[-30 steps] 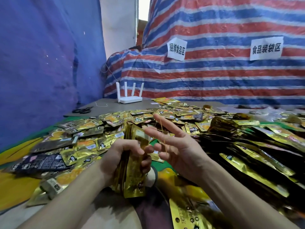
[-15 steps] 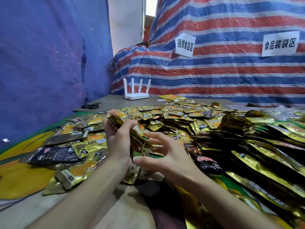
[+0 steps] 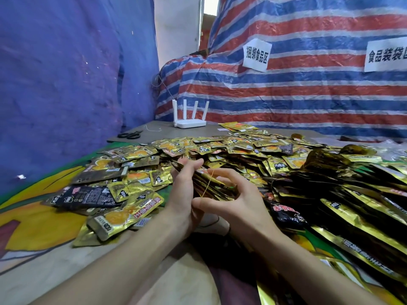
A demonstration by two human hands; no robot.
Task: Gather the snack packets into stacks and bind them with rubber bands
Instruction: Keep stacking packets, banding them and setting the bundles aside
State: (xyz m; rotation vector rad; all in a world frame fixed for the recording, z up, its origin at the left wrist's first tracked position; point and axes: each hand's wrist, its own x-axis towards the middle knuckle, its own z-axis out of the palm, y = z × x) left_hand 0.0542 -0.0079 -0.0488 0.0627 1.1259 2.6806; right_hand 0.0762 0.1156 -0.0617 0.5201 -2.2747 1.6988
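Note:
My left hand point(image 3: 184, 194) grips a stack of gold snack packets point(image 3: 210, 186), held edge-on and tilted, just above the pile. A thin yellow rubber band point(image 3: 208, 183) runs across the stack. My right hand point(image 3: 233, 204) curls around the stack's right end, its thumb and fingers stretching the band over it. Loose gold and black snack packets point(image 3: 242, 148) cover the surface ahead and to the right in a wide heap.
Black scissors point(image 3: 129, 134) and a white router point(image 3: 189, 122) with several antennas sit on the grey board at the back. A striped tarp point(image 3: 297, 89) with two paper signs rises behind. A blue cloth wall point(image 3: 61, 73) stands on the left. A colourful mat point(image 3: 37, 223) shows at near left.
The left hand has turned the stack from upright to a flatter tilt and lifted it forward. The right hand, open with the band over its fingers before, now closes round the stack's end.

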